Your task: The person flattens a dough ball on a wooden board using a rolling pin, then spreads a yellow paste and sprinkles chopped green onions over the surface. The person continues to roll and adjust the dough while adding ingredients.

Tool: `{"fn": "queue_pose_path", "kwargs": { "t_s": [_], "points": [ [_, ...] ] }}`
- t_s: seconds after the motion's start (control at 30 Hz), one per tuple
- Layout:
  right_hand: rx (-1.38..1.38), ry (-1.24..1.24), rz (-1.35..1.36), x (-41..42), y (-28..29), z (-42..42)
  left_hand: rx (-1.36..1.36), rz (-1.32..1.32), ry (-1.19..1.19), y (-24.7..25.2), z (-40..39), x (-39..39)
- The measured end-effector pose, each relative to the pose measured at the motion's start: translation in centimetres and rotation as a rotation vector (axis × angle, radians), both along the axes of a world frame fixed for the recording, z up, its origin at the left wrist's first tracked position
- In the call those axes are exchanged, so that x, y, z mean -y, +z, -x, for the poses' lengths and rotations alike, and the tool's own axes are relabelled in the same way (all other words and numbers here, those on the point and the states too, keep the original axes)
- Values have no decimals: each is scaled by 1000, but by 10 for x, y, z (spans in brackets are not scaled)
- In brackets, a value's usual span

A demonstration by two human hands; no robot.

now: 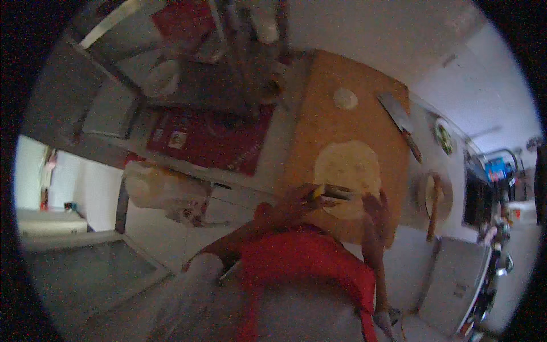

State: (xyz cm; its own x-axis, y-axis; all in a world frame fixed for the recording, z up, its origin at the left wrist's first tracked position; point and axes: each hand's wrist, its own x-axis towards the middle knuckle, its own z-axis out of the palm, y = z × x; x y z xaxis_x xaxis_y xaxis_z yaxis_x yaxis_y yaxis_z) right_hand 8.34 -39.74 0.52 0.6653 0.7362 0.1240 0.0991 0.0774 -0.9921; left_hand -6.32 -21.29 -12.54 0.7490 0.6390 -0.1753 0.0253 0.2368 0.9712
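Observation:
A flat round of dough (348, 164) lies on an orange-brown wooden board (307, 119) before me. My left hand (310, 196) comes in from the left and is closed on a hand tool (337, 192) with a yellow part and a dark, metallic-looking end; blur hides its exact kind. The tool lies over or just above the dough. My right hand (375, 204) is at the dough's lower right edge, fingers pointing away from me; whether it grips the edge is unclear. A small pale dough ball (345, 98) sits farther up the board. The picture is dim and grainy.
A broad-bladed knife (395, 113) lies along the board's right side. Farther right are a rolling pin (434, 209) across a round dish (446, 192), and a plate with green food (443, 136). A red printed mat or box (209, 141) and a plastic bag (162, 188) lie left.

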Motion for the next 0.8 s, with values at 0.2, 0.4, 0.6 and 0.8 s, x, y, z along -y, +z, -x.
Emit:
{"fn": "queue_pose_path", "kwargs": {
  "t_s": [0.2, 0.4, 0.6, 0.8],
  "points": [
    [-259, -141, 136, 12, -27, 4, -46, -307, 665, -35, 108, -133],
    [-408, -218, 51, 37, -70, -1, 447, -406, 738, -7, 103, -278],
    [-412, -234, -4, 34, -79, -12, 216, -280, 745, -76, 51, -413],
    [-421, -284, 150, 47, -91, -21, -537, -703, 695, -79, 32, -441]
  ]
}}
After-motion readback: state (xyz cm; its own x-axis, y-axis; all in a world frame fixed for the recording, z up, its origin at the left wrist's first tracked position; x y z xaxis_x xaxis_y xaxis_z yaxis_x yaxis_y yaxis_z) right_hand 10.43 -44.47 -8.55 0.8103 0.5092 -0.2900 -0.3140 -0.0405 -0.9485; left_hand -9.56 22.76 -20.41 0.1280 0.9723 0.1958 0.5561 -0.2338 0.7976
